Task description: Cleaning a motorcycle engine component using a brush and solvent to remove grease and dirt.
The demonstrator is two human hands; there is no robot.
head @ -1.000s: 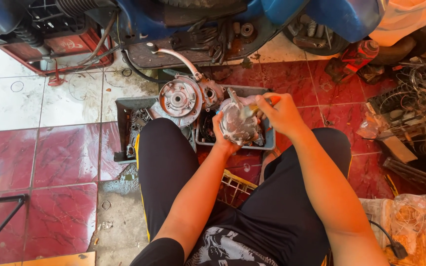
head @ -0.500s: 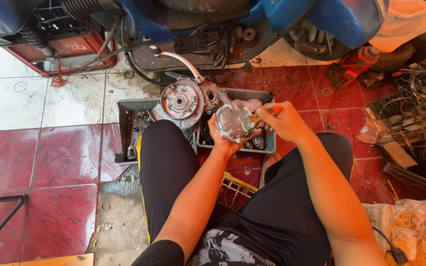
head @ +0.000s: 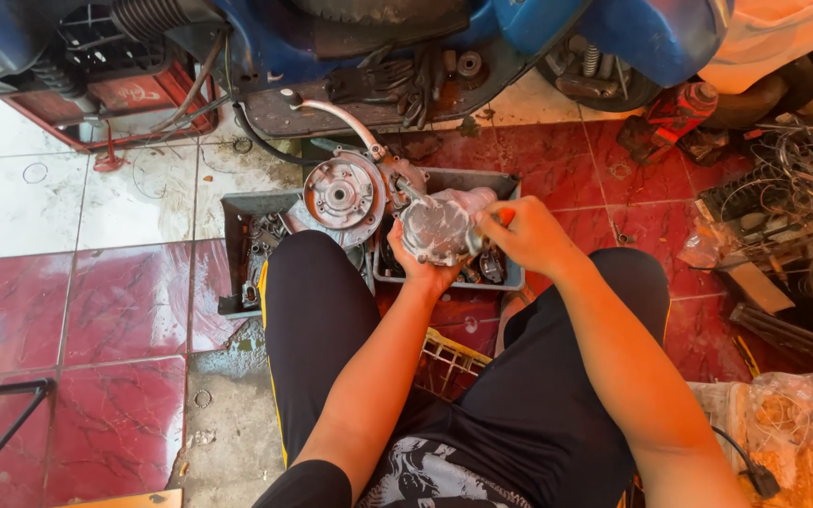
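Grey metal cover (head: 437, 229) sits cupped in your left hand (head: 418, 268) from below; your right hand (head: 524, 235) pinches its right edge, closed grip, above the tray (head: 510, 280).

Red and white tiled floor (head: 115, 301); grey parts tray (head: 510, 230), wire tangle (head: 792, 179).

A round, grimy silver metal engine cover (head: 437, 229) is held tilted above the grey parts tray; its hollow face points up; grease dulls its surface.
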